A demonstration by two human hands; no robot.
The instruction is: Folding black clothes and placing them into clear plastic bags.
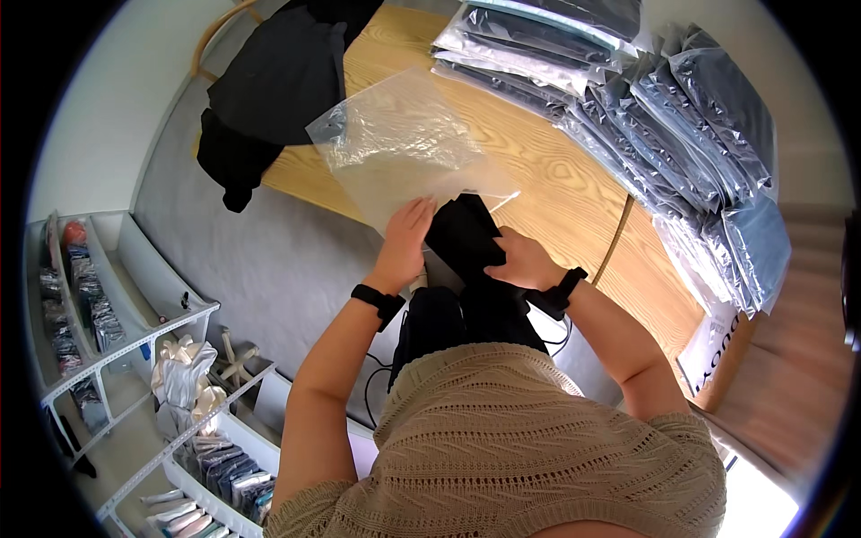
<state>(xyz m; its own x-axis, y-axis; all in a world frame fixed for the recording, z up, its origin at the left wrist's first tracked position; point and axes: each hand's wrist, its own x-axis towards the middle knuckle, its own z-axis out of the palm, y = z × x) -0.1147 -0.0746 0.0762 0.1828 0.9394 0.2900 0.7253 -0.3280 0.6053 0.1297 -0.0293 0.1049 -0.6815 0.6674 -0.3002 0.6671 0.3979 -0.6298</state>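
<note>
A folded black cloth item [464, 235] is in my right hand [528, 259], with the thumb on its near side. Its far end meets the near edge of a clear plastic bag [410, 134]. Whether that end is inside the bag or only against it, I cannot tell. My left hand [405, 239] lies with straight fingers on the near-left part of the bag, beside the black cloth; its thumb is hidden. The bag looks flat and spreads over the wooden table [538, 155], its left corner overlapping a dark garment [282, 81].
Stacks of bagged folded garments [672, 128] line the table's far and right sides. A wooden chair [202, 50] stands at the far left. White shelving [168, 323] with bagged items is at the lower left. A cable [368, 390] hangs near my legs.
</note>
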